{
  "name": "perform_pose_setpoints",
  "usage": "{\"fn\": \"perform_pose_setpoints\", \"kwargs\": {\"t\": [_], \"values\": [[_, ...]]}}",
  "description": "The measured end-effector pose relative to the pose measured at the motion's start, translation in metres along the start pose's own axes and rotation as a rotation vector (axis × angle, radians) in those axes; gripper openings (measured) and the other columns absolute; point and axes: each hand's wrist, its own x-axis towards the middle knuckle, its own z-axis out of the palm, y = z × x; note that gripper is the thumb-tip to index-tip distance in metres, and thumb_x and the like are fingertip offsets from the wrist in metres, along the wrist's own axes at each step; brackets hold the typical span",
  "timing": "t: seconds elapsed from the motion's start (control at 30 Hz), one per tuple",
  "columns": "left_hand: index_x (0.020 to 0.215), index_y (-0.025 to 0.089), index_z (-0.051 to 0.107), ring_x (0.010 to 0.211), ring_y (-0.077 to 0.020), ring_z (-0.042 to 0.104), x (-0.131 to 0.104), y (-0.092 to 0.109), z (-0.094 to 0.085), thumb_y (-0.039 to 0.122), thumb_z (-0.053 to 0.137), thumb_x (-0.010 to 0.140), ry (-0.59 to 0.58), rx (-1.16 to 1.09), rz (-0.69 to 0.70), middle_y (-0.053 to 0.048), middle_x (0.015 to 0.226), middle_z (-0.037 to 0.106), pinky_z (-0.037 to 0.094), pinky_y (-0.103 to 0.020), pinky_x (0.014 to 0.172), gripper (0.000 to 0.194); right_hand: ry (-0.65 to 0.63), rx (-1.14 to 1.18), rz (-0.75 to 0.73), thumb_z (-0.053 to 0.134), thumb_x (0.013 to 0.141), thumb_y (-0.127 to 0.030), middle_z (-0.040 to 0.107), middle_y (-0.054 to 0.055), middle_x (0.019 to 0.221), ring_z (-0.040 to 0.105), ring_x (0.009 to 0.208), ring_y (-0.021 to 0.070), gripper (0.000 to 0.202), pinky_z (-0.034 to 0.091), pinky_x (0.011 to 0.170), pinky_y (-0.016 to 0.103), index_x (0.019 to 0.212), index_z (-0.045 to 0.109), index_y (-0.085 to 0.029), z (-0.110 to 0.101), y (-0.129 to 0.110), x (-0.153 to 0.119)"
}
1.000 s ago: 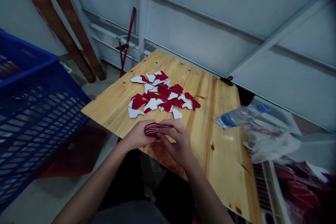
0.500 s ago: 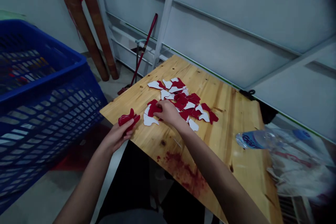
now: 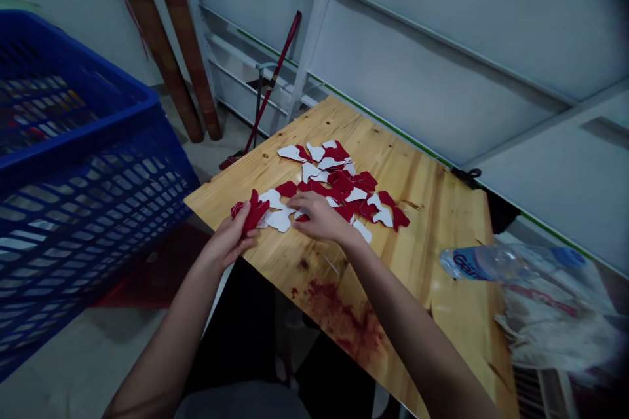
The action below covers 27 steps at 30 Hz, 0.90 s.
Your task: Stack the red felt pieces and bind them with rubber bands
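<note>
Red and white cut pieces (image 3: 339,181) lie scattered and overlapping on a wooden table (image 3: 407,262). At the table's left corner my left hand (image 3: 227,236) is wrapped round several red pieces (image 3: 254,213). My right hand (image 3: 319,216) is over the near side of the spread, with its fingers apart and nothing visible in them. Between my hands lie white pieces (image 3: 278,219), one close to my right fingertips. A red piece (image 3: 286,189) rests just beyond them.
A blue plastic basket (image 3: 103,144) stands left of the table. On the right side lie a bottle (image 3: 484,262) and a plastic bag (image 3: 550,321). Red stains (image 3: 344,317) mark the near edge. A red-handled pole (image 3: 275,75) leans behind, beside a white panel wall.
My right hand has let go of the red piece it pinched and its fingers have opened. My left hand has moved slightly right with its red pieces.
</note>
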Motion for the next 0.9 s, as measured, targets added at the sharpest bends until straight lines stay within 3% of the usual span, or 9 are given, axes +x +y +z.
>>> {"fn": "perform_pose_setpoints", "kwargs": {"t": [0.07,0.17,0.27,0.33,0.43,0.53,0.63,0.77,0.9], "values": [[0.085,0.013,0.058,0.041,-0.0004,0.039,0.000,0.000,-0.002,0.047,0.077,0.074,0.004,0.036,0.030,0.001,0.068,0.056,0.024,-0.008,0.030,0.040,0.006,-0.037,-0.025,0.073,0.076,-0.022,0.062,0.012,0.127,0.054,0.120,0.0277,0.046,0.039,0.104,0.046,0.121,0.066,-0.020,0.008,-0.001,0.000],[0.084,0.012,0.059,0.044,-0.0003,0.041,0.001,-0.001,-0.008,0.037,0.086,0.064,-0.047,0.094,0.048,0.003,0.066,0.053,0.026,-0.007,0.033,0.041,-0.033,-0.067,-0.092,0.069,0.084,-0.025,0.062,0.011,0.129,0.053,0.123,0.0270,0.025,0.031,0.110,0.050,0.109,0.070,-0.021,0.014,-0.003,-0.002],[0.083,0.011,0.060,0.047,-0.0005,0.042,0.002,-0.002,-0.014,0.029,0.087,0.062,-0.088,0.131,0.066,0.002,0.068,0.054,0.027,-0.008,0.035,0.038,0.022,-0.043,-0.102,0.053,0.094,-0.023,0.067,0.011,0.119,0.058,0.111,0.0236,0.019,0.039,0.102,0.044,0.103,0.069,-0.020,0.010,-0.004,-0.002],[0.083,0.011,0.061,0.046,-0.0006,0.041,0.003,-0.002,-0.016,0.030,0.086,0.064,-0.075,0.137,0.072,0.002,0.069,0.056,0.027,-0.009,0.035,0.037,0.143,-0.042,0.018,0.044,0.095,-0.018,0.069,0.011,0.103,0.061,0.096,0.0221,0.023,0.046,0.088,0.037,0.100,0.067,-0.017,0.002,-0.002,0.003],[0.085,0.011,0.063,0.047,-0.0013,0.042,0.004,-0.002,-0.017,0.030,0.085,0.064,-0.046,0.154,0.071,0.001,0.069,0.057,0.030,-0.010,0.036,0.036,0.259,-0.152,0.293,0.039,0.091,-0.016,0.067,0.009,0.087,0.059,0.081,0.0221,0.024,0.045,0.074,0.033,0.092,0.063,-0.016,-0.015,0.003,0.022],[0.086,0.011,0.064,0.049,-0.0022,0.046,0.004,-0.003,-0.015,0.030,0.085,0.064,-0.011,0.181,0.073,0.002,0.071,0.057,0.037,-0.011,0.039,0.036,0.155,-0.243,0.475,0.038,0.092,-0.021,0.069,0.009,0.087,0.061,0.082,0.0230,0.026,0.043,0.073,0.032,0.089,0.064,-0.016,-0.024,0.005,0.048],[0.089,0.012,0.065,0.049,-0.0023,0.047,0.004,-0.005,-0.014,0.031,0.084,0.065,0.004,0.188,0.066,0.002,0.071,0.058,0.040,-0.012,0.041,0.037,0.056,-0.260,0.551,0.042,0.092,-0.025,0.071,0.012,0.091,0.064,0.084,0.0238,0.026,0.043,0.072,0.031,0.087,0.066,-0.016,-0.019,0.005,0.065],[0.079,0.011,0.063,0.049,-0.0025,0.047,0.004,-0.005,-0.016,0.035,0.085,0.064,-0.024,0.192,0.060,0.001,0.070,0.058,0.039,-0.012,0.042,0.036,-0.001,-0.286,0.635,0.053,0.091,-0.039,0.072,0.019,0.092,0.067,0.086,0.0290,0.030,0.045,0.071,0.034,0.088,0.068,-0.013,-0.002,-0.001,0.068],[0.079,0.012,0.061,0.049,-0.0024,0.046,0.002,-0.003,-0.015,0.036,0.088,0.059,-0.026,0.169,0.064,0.001,0.070,0.058,0.037,-0.012,0.041,0.041,-0.014,-0.329,0.628,0.060,0.087,-0.053,0.069,0.023,0.104,0.065,0.096,0.0326,0.044,0.047,0.078,0.038,0.098,0.068,-0.011,0.009,-0.008,0.068]]}}
